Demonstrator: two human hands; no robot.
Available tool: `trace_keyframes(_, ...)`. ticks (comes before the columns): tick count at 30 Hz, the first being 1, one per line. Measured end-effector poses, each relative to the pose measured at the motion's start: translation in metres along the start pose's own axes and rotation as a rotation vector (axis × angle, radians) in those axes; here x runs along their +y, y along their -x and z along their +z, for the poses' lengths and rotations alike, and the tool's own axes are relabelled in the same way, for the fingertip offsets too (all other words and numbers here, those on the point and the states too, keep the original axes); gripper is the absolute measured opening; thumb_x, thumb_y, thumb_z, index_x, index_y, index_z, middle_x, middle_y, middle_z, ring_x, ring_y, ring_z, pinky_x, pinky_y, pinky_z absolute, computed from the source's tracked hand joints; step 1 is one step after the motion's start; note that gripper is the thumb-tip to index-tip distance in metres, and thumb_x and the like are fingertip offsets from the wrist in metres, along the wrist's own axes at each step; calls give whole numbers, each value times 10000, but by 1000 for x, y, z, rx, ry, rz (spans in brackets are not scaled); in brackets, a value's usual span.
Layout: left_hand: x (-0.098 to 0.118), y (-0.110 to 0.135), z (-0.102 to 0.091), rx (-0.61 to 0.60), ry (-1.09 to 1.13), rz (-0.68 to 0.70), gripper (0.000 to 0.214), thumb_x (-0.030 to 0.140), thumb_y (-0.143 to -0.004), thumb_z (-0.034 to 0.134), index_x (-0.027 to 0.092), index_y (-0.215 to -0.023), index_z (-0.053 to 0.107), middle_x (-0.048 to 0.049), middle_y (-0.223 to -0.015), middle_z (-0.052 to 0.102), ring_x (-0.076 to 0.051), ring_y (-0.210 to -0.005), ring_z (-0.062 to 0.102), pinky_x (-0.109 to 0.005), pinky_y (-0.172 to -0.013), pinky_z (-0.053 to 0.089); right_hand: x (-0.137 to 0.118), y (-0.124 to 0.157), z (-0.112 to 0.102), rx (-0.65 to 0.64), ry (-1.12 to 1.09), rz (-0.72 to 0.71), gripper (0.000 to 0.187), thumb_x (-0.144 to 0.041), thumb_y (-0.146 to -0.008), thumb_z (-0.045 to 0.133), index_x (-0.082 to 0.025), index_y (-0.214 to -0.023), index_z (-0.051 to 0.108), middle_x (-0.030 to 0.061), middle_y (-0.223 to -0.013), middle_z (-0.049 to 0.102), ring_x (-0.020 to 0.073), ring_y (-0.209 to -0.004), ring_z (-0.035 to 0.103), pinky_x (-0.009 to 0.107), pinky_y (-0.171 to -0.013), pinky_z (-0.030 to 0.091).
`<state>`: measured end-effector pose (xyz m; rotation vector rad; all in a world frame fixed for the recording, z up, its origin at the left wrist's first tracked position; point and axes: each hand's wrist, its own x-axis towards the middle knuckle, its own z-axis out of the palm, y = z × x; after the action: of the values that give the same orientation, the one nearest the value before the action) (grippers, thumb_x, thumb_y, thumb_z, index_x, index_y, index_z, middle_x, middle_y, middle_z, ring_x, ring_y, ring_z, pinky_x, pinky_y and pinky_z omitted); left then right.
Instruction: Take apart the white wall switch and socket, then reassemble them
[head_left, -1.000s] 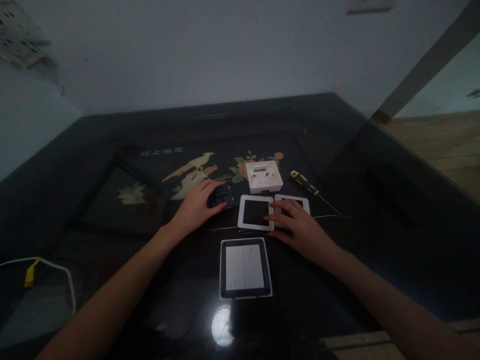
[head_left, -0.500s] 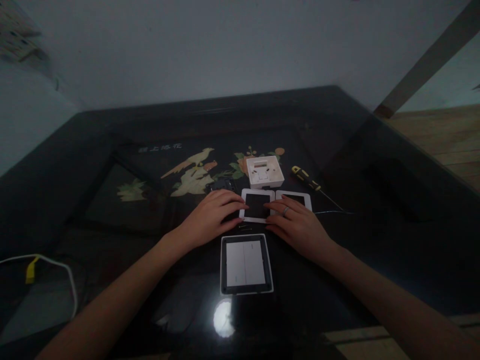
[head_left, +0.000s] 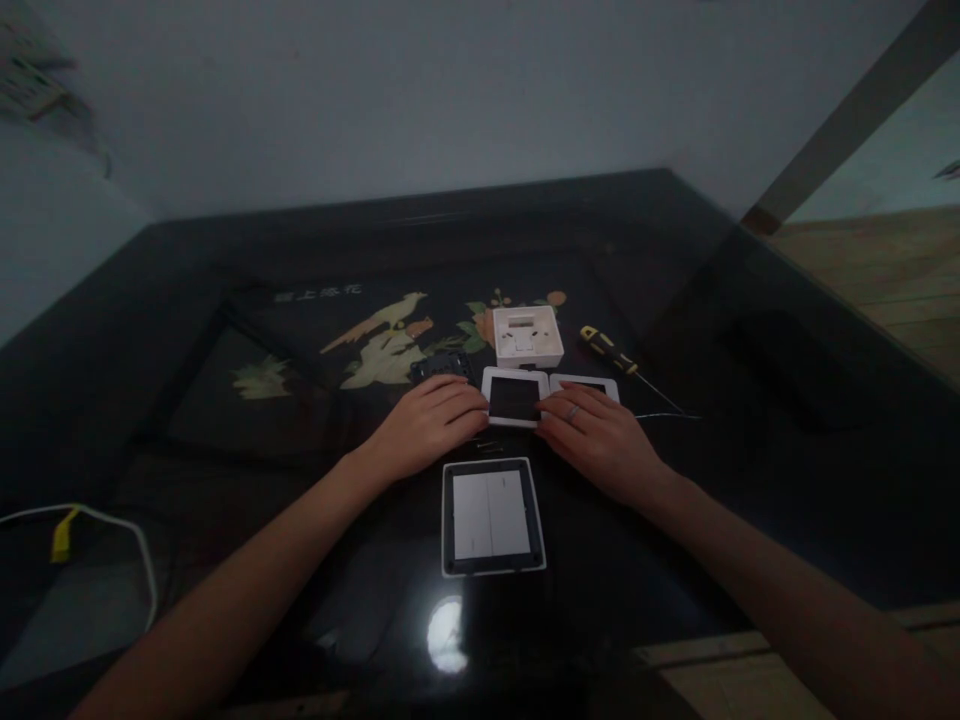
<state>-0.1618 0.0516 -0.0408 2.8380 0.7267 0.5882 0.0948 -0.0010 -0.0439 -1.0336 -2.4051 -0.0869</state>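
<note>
My left hand (head_left: 429,422) and my right hand (head_left: 598,438) rest on a dark glossy table (head_left: 187,420), one on each side of a white square frame (head_left: 514,372). The fingertips of both hands press against its left and right edges, and its near edge looks slightly raised. A second white frame (head_left: 592,381) lies partly under my right fingers. A black switch module (head_left: 442,366) sits just beyond my left hand. A switch panel with a white rocker face (head_left: 493,516) lies nearer to me, between my forearms.
A white mounting box (head_left: 527,337) stands behind the frames. A yellow-and-black screwdriver (head_left: 607,349) lies to its right, with a thin wire (head_left: 667,415) near it. Small screws (head_left: 487,445) lie between my hands. A white cable with a yellow tag (head_left: 64,525) loops at the left edge.
My left hand left the black module and moved right to the white frame's left edge. My right hand stayed at the frame's right side. The view shifted slightly.
</note>
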Motion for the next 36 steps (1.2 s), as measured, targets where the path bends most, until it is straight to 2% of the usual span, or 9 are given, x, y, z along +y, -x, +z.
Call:
trace_keyframes(5, 11, -1, -21, 171, 98, -118, 134, 274, -970, 550, 214, -981, 670, -49, -1033, 775, -193, -966, 729, -400, -984, 549, -4, -6, -24, 188, -105, 122, 110, -214, -958, 565, -211, -1006, 664, 85, -1037, 744, 231, -987, 703, 425, -880, 603)
trace_keyframes(9, 29, -4, -41, 370, 281, -394, 110, 293, -960, 571, 203, -1017, 595, -56, -947, 764, -189, -875, 749, -315, -788, 616, -12, -4, -41, 268, -318, 274, 495, -310, -918, 656, -276, -1379, 477, 109, -1287, 629, 259, -1117, 659, 460, -937, 590)
trace_keyframes(12, 39, -4, -48, 430, 855, -684, 142, 301, -891, 656, 194, -946, 582, -13, -790, 748, -173, -723, 742, -299, -695, 633, -16, -1, -44, 168, -519, 266, 797, -387, -835, 750, -371, -1506, 321, 92, -1496, 447, 289, -1256, 573, 457, -953, 593)
trace_keyframes(14, 43, -1, -48, 404, 1158, -788, 191, 307, -837, 717, 180, -914, 598, 3, -722, 733, -152, -657, 721, -274, -645, 631, -19, 0, -42, 71, -531, 206, 856, -389, -836, 746, -394, -1537, 256, 81, -1566, 362, 305, -1359, 483, 465, -990, 575)
trace_keyframes(21, 55, 17, -42, 322, 1464, -929, 216, 288, -780, 799, 161, -894, 667, -4, -738, 744, -122, -623, 703, -191, -547, 597, -30, 2, -42, -62, -548, 132, 827, -308, -852, 731, -350, -1540, 272, 85, -1563, 408, 301, -1431, 410, 512, -1099, 479)
trace_keyframes(29, 66, 29, -42, 296, 1268, -888, 158, 333, -846, 732, 201, -933, 723, -14, -776, 747, -133, -625, 692, -210, -554, 593, -37, 1, -45, -151, -596, 116, 725, -280, -823, 752, -339, -1440, 377, 95, -1512, 455, 291, -1386, 472, 477, -1083, 496)
trace_keyframes(32, 71, 40, -43, 302, 936, -745, 253, 339, -894, 684, 286, -1141, 709, -41, -1132, 725, -202, -965, 713, -304, -812, 626, -41, 4, -44, -159, -571, 111, 667, -318, -796, 774, -306, -1364, 426, 114, -1460, 474, 289, -1353, 499, 428, -1052, 523)
trace_keyframes(34, 74, 47, -43, 232, 703, -576, 474, 396, -879, 705, 355, -1337, 591, -49, -1389, 586, -276, -1254, 583, -416, -1041, 537, -43, 6, -43, -150, -561, 125, 656, -342, -782, 783, -297, -1337, 436, 120, -1438, 478, 291, -1336, 510, 408, -1027, 538)
trace_keyframes(36, 76, 53, -43, 103, 535, -429, 762, 494, -814, 750, 383, -1485, 406, -72, -1519, 444, -335, -1387, 443, -497, -1149, 427, -45, 7, -42, -134, -555, 147, 641, -351, -775, 784, -299, -1315, 444, 119, -1423, 480, 297, -1321, 519, 407, -1009, 547)
